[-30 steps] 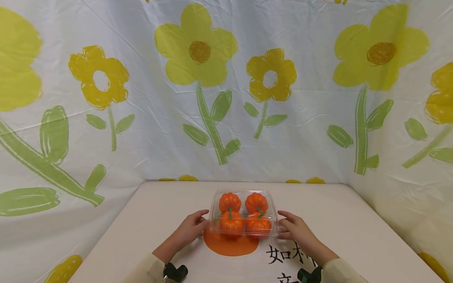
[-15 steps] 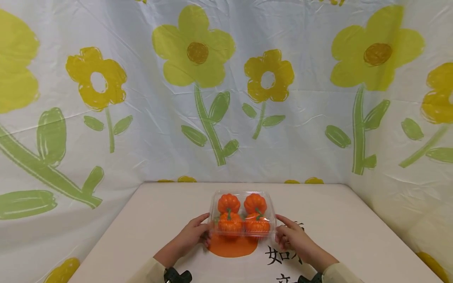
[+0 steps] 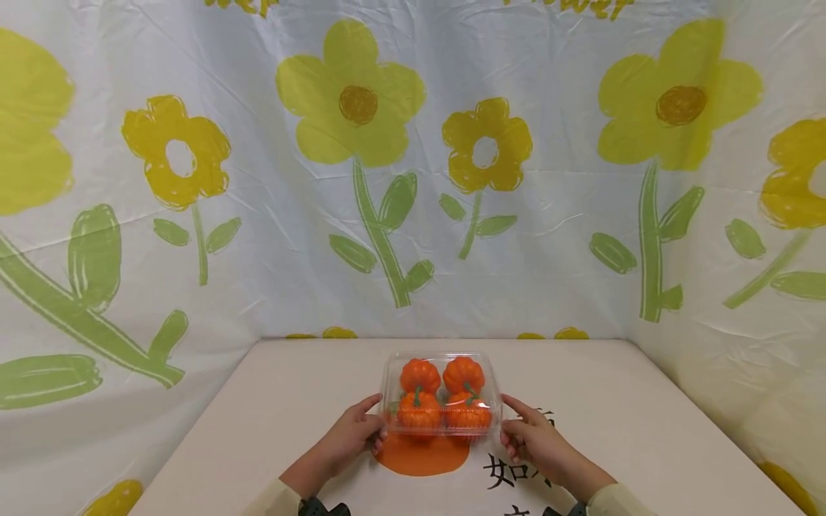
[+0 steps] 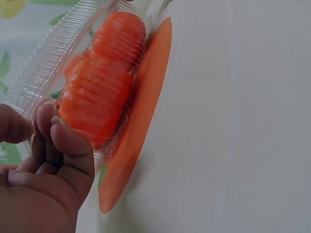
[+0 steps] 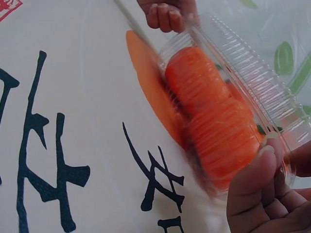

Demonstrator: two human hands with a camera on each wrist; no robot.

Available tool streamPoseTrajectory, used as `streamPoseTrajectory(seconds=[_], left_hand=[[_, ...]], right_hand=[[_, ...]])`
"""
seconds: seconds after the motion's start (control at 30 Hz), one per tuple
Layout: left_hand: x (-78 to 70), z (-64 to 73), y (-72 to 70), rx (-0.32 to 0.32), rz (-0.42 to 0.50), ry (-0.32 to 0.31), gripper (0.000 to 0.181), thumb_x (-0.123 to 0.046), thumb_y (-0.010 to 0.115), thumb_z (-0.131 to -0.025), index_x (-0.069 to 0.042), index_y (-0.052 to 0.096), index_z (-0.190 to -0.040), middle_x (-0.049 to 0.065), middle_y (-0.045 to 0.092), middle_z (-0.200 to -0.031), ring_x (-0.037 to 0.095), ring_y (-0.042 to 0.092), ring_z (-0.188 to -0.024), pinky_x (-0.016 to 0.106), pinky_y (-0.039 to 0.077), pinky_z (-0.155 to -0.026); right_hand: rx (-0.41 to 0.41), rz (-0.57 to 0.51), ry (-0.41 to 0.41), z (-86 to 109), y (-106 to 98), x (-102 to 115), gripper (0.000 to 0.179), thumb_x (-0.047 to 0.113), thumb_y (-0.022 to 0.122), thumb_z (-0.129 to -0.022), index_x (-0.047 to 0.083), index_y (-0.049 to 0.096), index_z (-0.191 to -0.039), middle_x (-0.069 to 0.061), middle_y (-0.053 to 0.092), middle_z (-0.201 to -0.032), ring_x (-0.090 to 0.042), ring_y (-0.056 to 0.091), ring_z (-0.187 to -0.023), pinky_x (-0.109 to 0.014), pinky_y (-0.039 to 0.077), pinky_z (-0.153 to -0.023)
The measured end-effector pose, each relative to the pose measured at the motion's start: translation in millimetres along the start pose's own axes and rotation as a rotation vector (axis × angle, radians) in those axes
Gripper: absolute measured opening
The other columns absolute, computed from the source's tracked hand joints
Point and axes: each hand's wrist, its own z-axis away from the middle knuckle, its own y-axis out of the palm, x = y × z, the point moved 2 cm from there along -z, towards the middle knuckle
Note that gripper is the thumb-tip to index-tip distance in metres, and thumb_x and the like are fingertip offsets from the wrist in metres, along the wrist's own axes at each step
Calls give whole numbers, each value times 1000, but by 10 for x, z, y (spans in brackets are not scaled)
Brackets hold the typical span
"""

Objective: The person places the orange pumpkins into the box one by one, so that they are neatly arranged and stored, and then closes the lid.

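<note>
A clear plastic clamshell box [image 3: 442,432] with several small orange pumpkins [image 3: 419,411] inside stands at the middle of the table, its lid down. My left hand [image 3: 351,436] grips the box's left edge, with curled fingers and thumb at the rim in the left wrist view. At the opposite side my right hand [image 3: 540,443] pinches the right edge; the right wrist view shows its thumb [image 5: 252,172] against the plastic. Green stems show on the pumpkins. Whether the box's bottom touches the table I cannot tell.
The pale table cover [image 3: 290,387] carries a printed orange shape [image 3: 422,459] in front of the box and black brush characters [image 3: 506,471] to its right. A flower-patterned curtain [image 3: 271,272] encloses the back and both sides.
Both hands have come inward from beside the box, and their fingers have curled onto its left and right edges. The head view has tilted slightly upward.
</note>
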Motion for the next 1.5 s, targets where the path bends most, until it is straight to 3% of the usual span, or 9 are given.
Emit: streamPoseTrajectory(seconds=[0.27,0.83,1.23,1.5], left_hand=[[20,-23,-12,-10,-15,2,67,-15,47,-97,3,14,-152,4,61,-79,13,56,-65,26,53,-64],[19,-50,-75,-12,0,8,66,-19,48,-98,0,17,-153,3,60,-79,14,55,-68,26,53,-66],[50,24,-41,-6,20,-6,69,-19,50,-97,1,15,-153,4,60,-80,13,56,-67,26,53,-66],[23,32,-34,14,20,-15,71,-23,50,-97,0,14,-153,4,61,-83,13,60,-68,26,55,-66]], right_hand=[[-21,16,11,-2,5,9,64,18,42,-99,0,12,-153,-3,59,-77,-14,52,-62,-29,51,-61],[14,28,-27,-11,-17,73,62,16,41,-101,4,11,-154,-4,60,-79,-14,51,-64,-28,51,-63],[16,21,-2,3,-15,17,65,17,45,-100,1,12,-153,-3,61,-76,-12,51,-59,-27,50,-58],[14,-1,40,19,-34,13,64,25,47,-99,-4,21,-149,-3,63,-81,-11,55,-62,-27,53,-64]])
